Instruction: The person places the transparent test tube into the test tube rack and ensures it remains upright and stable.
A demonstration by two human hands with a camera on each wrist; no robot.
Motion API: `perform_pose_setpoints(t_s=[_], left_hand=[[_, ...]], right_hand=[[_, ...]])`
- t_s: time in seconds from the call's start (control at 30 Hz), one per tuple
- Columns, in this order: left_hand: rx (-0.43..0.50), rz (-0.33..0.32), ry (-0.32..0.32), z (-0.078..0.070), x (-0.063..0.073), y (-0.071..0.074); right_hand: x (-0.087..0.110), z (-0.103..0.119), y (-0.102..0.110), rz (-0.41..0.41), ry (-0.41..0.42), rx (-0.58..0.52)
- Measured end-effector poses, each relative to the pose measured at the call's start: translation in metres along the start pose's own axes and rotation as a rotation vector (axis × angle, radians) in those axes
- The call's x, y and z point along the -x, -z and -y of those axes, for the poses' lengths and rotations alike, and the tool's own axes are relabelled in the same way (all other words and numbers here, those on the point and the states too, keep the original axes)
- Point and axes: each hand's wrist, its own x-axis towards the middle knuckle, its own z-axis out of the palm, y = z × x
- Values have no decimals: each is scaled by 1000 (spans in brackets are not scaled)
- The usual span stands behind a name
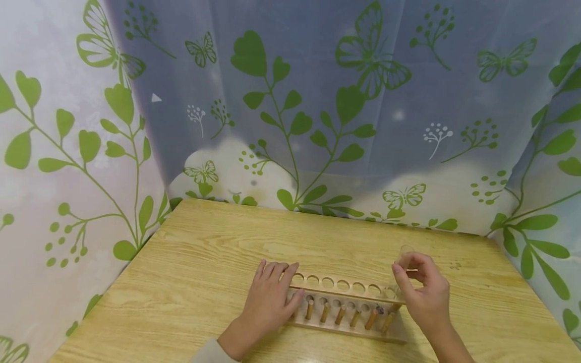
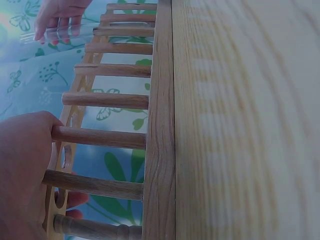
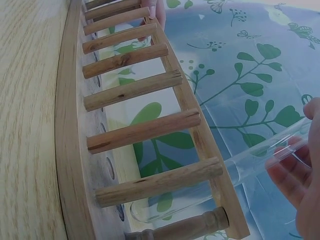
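Observation:
A wooden test tube rack (image 1: 347, 330) stands on the table, with a row of round holes along its upper rail and upright pegs along its base. At its left end my left hand (image 1: 269, 298) grips the upper rail, thumb on the near side and fingers over the far side. My right hand (image 1: 425, 290) pinches a clear glass test tube (image 3: 250, 160) near its upper end. The tube passes through the upper rail's rightmost hole, and its rounded bottom is close to the base in the right wrist view. Both hands are also visible in the head view.
The rack rests on a light wood-grain table (image 1: 218, 237). A curtain (image 1: 313, 166) printed with green leaves and butterflies hangs behind the table's back edge and along both sides.

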Motion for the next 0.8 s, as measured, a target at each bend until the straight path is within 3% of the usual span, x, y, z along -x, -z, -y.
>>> perform_pose_setpoints(t_s=[0.23, 0.8], left_hand=[[-6, -9, 2, 0, 0, -1], [-11, -3, 6, -1, -1, 1]], right_hand=[[13, -31, 2, 12, -26, 13], [16, -31, 3, 54, -145, 46]])
